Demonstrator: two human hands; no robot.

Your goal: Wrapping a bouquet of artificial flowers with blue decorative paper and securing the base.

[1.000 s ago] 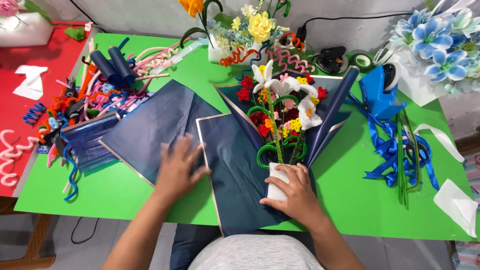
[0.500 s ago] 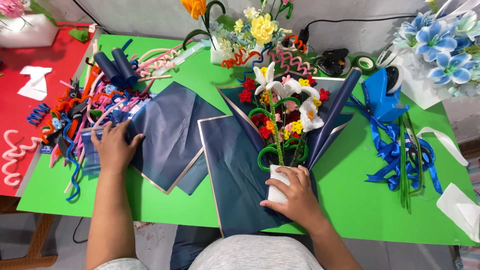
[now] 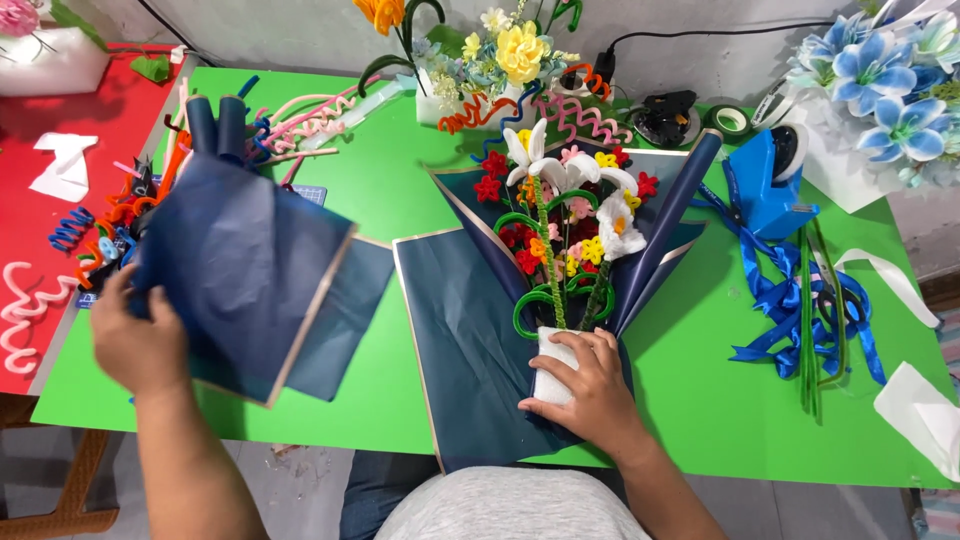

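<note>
one blurred navy sheet (image 3: 250, 270) hides left hand (image 3: 135, 345) fingers.

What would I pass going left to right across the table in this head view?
Red table → left hand lifting a dark blue wrapping sheet → right hand on the white-wrapped flower bouquet base → blue ribbon dispenser → blue paper flowers.

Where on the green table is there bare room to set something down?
Bare green table lies between the lifted navy sheet and the bouquet, and along the front edge right of the right hand. Pipe cleaners and blue ribbons crowd the sides.
</note>
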